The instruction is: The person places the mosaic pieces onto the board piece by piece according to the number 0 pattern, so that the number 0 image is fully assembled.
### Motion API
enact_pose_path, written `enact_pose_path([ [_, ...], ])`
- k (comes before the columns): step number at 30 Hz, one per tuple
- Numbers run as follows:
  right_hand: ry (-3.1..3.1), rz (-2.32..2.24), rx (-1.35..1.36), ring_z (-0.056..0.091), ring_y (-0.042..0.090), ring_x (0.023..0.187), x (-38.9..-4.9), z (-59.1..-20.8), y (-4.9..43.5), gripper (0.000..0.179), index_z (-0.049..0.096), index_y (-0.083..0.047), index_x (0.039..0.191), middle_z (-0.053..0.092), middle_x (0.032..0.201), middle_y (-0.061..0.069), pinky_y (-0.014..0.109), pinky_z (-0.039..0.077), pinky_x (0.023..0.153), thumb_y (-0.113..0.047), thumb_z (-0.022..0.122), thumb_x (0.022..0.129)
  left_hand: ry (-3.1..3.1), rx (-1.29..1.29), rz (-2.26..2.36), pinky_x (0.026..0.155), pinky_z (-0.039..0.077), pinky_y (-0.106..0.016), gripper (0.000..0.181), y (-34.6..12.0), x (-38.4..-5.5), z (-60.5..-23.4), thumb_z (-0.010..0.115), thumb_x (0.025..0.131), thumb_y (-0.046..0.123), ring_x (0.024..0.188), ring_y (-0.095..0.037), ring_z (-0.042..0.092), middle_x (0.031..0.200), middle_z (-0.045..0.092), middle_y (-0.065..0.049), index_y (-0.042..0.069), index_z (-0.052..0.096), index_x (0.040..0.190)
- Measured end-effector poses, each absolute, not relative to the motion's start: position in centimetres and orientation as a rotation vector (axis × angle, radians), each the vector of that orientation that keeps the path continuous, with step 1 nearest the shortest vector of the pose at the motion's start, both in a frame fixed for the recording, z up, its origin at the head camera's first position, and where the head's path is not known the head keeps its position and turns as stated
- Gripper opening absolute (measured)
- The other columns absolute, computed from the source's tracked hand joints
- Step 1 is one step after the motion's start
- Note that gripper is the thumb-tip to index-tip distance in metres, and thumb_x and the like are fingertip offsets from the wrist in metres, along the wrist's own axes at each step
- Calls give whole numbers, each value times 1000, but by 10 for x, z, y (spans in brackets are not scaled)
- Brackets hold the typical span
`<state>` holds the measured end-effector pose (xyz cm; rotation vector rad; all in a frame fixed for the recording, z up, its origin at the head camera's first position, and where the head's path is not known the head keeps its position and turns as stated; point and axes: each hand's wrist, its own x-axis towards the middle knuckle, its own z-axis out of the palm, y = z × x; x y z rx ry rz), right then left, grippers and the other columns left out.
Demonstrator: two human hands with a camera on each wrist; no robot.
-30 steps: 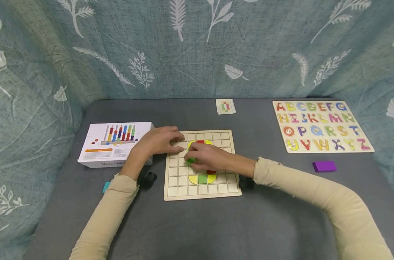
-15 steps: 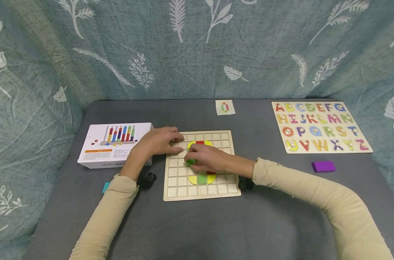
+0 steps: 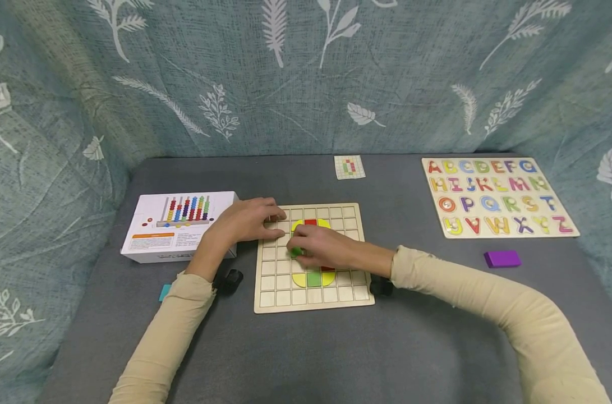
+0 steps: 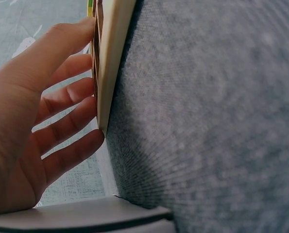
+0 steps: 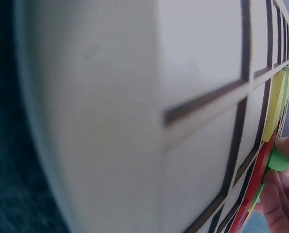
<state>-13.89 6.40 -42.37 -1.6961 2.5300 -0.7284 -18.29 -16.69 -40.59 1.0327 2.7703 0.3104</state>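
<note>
A wooden grid board point(image 3: 268, 284) lies on the grey table. My right hand point(image 3: 326, 247) is over its middle and pinches a green tile point(image 5: 278, 161) between thumb and fingers; the tile is tilted against the grid in the right wrist view. Rounded yellow tiles point(image 3: 299, 279), a green square tile point(image 3: 313, 279) and a red tile point(image 3: 311, 221) sit in the cells around it, some covered by that hand. At the board's upper left edge, my left hand point(image 3: 245, 220) rests its spread fingertips point(image 4: 96, 140) on the wood.
A white abacus box point(image 3: 179, 224) stands left of the board, close to the left hand. Behind is a small pattern card point(image 3: 350, 167). An alphabet puzzle board point(image 3: 497, 196) and a purple block point(image 3: 502, 258) lie to the right. A teal piece point(image 3: 165, 292) is beside the left sleeve.
</note>
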Motion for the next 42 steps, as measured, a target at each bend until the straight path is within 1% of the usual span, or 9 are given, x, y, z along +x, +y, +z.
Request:
enact_pose_path([
  [6, 2552, -762, -1716, 57, 12, 83, -139, -425, 67, 11, 68, -10, 100, 61, 94, 3, 20, 48, 75, -7, 64, 89, 2774, 1044, 323, 66, 43, -27, 33, -167, -183, -405, 69, 88, 44, 78, -9, 52, 94, 60, 4, 23, 71, 113],
  [13, 2559, -732, -1697, 57, 12, 83, -139, -425, 70, 10, 68, -10, 100, 61, 95, 4, 20, 49, 75, -10, 67, 90, 2770, 1041, 339, 68, 45, -28, 34, -168, -182, -406, 69, 88, 44, 81, -9, 54, 96, 61, 4, 23, 71, 114],
  [20, 2551, -713, -1681, 58, 15, 87, -139, -425, 68, 11, 68, -10, 101, 62, 97, 4, 23, 50, 79, -11, 69, 89, 2781, 1048, 325, 67, 45, -28, 34, -170, -183, -407, 69, 87, 44, 80, -8, 54, 95, 61, 4, 23, 71, 114],
  [26, 2624, -505, -1812, 50, 17, 79, -135, -421, 68, 5, 73, -11, 92, 56, 93, 7, 25, 45, 74, -14, 69, 90, 2768, 1053, 330, 68, 47, -29, 35, -170, -181, -404, 70, 87, 43, 82, -9, 55, 97, 61, 4, 23, 70, 115],
  [29, 2666, -410, -1817, 48, 17, 77, -131, -413, 73, 9, 76, -13, 92, 56, 95, 7, 26, 43, 72, -20, 70, 89, 2767, 1050, 330, 69, 47, -30, 35, -168, -180, -404, 70, 86, 43, 83, -10, 55, 97, 61, 4, 23, 70, 115],
  [32, 2690, -420, -1728, 50, 15, 80, -120, -404, 88, 16, 75, -16, 101, 58, 96, 3, 25, 44, 69, -25, 70, 89, 2766, 1043, 327, 70, 47, -30, 35, -166, -180, -405, 70, 86, 44, 83, -9, 55, 97, 61, 4, 23, 70, 115],
  [35, 2736, -488, -1626, 53, 13, 82, -103, -401, 117, 19, 74, -18, 107, 60, 96, 0, 23, 46, 65, -24, 71, 89, 2752, 1051, 327, 71, 47, -30, 36, -165, -180, -406, 70, 87, 44, 84, -10, 56, 98, 61, 4, 23, 70, 116],
  [39, 2853, -595, -1480, 55, 9, 83, -79, -408, 171, 26, 74, -18, 108, 62, 98, -1, 24, 48, 63, -22, 77, 83, 2752, 1049, 328, 71, 48, -30, 37, -166, -181, -407, 70, 86, 43, 85, -10, 57, 97, 61, 4, 22, 70, 116],
  [42, 2922, -668, -1391, 54, 7, 83, -64, -415, 208, 34, 73, -16, 111, 62, 100, -1, 25, 47, 66, -19, 80, 78, 2762, 1037, 332, 72, 48, -31, 37, -167, -182, -407, 71, 86, 43, 85, -11, 56, 97, 61, 4, 22, 70, 116],
])
